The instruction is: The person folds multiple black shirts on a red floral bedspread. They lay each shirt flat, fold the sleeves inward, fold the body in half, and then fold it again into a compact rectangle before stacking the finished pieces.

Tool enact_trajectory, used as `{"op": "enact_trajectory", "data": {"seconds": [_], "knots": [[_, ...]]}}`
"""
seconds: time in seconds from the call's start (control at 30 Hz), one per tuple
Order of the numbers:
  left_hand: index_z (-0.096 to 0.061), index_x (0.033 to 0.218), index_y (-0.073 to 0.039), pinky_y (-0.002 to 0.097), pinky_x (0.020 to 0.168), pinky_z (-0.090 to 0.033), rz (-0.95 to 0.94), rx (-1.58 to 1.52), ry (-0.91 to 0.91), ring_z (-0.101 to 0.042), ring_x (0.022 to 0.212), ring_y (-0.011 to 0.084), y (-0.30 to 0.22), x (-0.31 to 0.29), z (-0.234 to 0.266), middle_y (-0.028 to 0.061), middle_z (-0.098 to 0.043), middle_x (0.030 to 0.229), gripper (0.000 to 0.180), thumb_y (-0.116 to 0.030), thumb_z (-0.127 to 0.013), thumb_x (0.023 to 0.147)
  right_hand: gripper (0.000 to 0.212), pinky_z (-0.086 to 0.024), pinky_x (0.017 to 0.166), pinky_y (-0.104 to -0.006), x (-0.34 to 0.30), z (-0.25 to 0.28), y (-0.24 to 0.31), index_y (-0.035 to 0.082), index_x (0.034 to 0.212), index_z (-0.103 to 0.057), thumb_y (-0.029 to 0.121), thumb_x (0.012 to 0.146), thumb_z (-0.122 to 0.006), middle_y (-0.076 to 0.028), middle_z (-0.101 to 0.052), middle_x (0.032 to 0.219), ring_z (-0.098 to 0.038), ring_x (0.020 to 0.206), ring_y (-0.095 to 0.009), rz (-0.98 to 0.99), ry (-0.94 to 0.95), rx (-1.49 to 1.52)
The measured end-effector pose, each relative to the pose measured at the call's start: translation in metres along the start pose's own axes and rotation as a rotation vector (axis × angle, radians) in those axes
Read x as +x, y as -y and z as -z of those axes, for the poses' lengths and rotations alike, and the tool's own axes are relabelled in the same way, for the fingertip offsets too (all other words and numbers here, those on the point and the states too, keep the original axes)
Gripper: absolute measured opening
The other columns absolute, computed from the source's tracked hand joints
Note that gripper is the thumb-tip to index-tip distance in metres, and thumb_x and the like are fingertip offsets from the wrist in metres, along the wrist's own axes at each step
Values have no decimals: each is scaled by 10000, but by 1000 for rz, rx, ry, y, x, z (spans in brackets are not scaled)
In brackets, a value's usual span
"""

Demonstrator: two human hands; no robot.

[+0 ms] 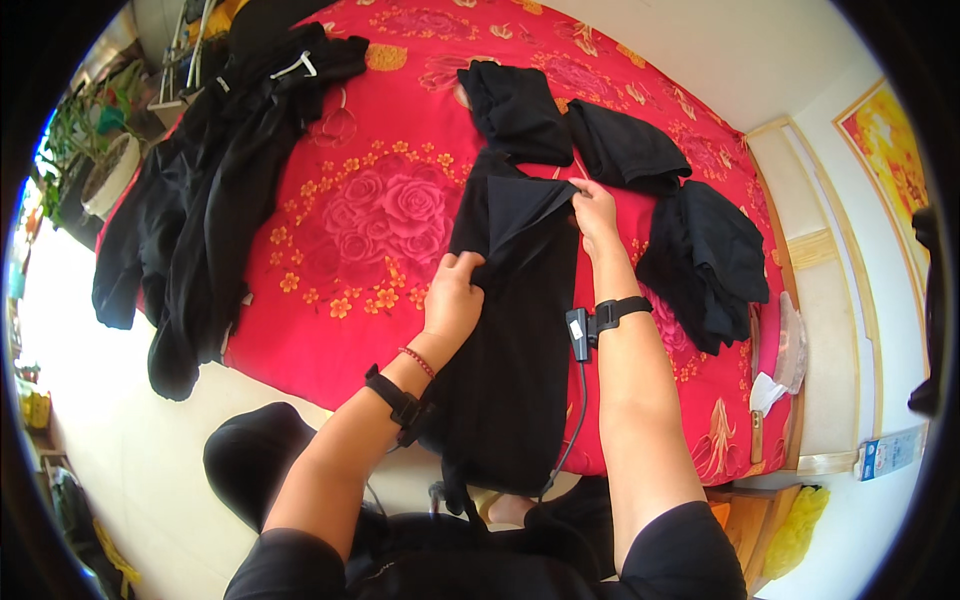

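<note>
A long pair of black trousers point(510, 350) lies over the near edge of the bed, its lower end hanging toward my lap. My right hand point(597, 215) pinches a corner at the far end and holds up a flap of the cloth. The left edge is gripped by my left hand point(455, 297), its fingers closed on the fabric. Just beyond them sits a folded black garment point(517, 112). A second folded black garment point(627, 145) rests to its right, and a looser black bundle point(705, 260) is nearer on the right.
The bed has a red floral cover point(385, 215). Several black clothes with a white hanger point(295, 68) are spread on its left side. A potted plant point(110, 160) stands at the far left. A cable point(580, 400) hangs from my right wrist strap. At the right edge lies a white-and-clear packet point(768, 393).
</note>
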State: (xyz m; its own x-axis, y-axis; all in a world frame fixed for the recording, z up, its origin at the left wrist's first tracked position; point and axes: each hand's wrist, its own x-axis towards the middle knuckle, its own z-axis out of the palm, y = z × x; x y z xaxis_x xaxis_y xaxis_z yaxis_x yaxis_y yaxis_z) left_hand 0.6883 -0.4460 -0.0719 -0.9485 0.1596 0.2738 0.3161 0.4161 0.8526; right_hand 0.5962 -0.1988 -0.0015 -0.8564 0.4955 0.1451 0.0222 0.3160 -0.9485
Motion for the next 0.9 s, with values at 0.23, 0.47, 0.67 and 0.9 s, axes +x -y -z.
{"op": "enact_trajectory", "data": {"seconds": [0.23, 0.47, 0.67, 0.9], "knots": [[-720, 973, -107, 379, 717, -521, -484, 174, -73, -589, 870, 251, -19, -8, -2, 49, -553, 932, 264, 4, -679, 737, 282, -585, 832, -437, -25, 10, 4, 90, 1147, -632, 322, 988, -604, -85, -699, 1069, -703, 920, -244, -482, 343, 136], [-695, 1057, -64, 436, 738, -534, -329, 15, 100, -621, 840, 356, -18, 5, -1, 137, -568, 934, 285, -13, -657, 779, 403, -550, 782, -369, -46, -8, 32, 88, 1014, -620, 478, 932, -678, -45, -655, 938, -624, 869, -151, -324, 208, 74], [-687, 1231, -141, 450, 754, -562, -236, 147, 222, -649, 864, 372, -13, -6, -1, 164, -569, 954, 445, -33, -656, 801, 565, -586, 632, -411, -128, -14, 11, -63, 1114, -532, 335, 834, -819, -171, -641, 949, -666, 813, -231, -426, 372, -242], [-638, 1248, 13, 493, 806, -568, -133, 326, 333, -687, 889, 415, 5, -3, -4, 249, -699, 937, 409, -140, -579, 874, 196, -500, 739, -309, -133, -12, -12, 24, 1119, -647, 65, 1031, -476, -18, -667, 939, -609, 786, -123, -283, 138, 160]]}}
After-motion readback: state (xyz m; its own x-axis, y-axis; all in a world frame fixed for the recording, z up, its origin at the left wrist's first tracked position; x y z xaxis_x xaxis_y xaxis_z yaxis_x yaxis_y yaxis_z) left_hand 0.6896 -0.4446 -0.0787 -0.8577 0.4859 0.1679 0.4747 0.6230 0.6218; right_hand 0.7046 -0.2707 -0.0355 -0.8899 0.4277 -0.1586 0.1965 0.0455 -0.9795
